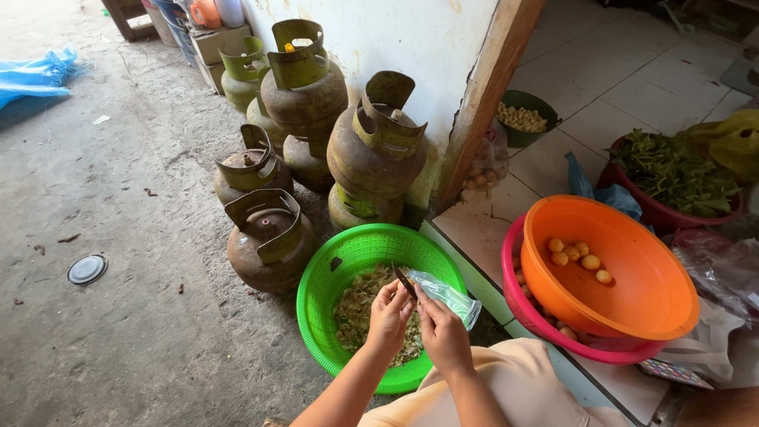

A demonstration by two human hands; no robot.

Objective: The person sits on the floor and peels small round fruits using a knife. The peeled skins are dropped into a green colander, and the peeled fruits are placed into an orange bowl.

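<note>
My left hand (389, 318) and my right hand (444, 336) are close together over a green plastic basket (332, 269) that holds pale green and brown peelings. A small dark knife (405, 282) sticks up between the two hands; which hand grips it I cannot tell. My fingers are closed around something small that is hidden. A clear plastic bag (447, 295) lies on the basket's rim right beside my right hand. To the right, an orange bowl (632, 292) with several small peeled yellow pieces (579, 255) sits inside a pink bowl (538, 312).
Several rusty green gas cylinders (316, 103) stand stacked against the white wall beyond the basket. A red basin of leafy greens (672, 174) and a dark green bowl of small tubers (526, 119) sit on the tiled floor. A round lid (87, 270) lies on the concrete.
</note>
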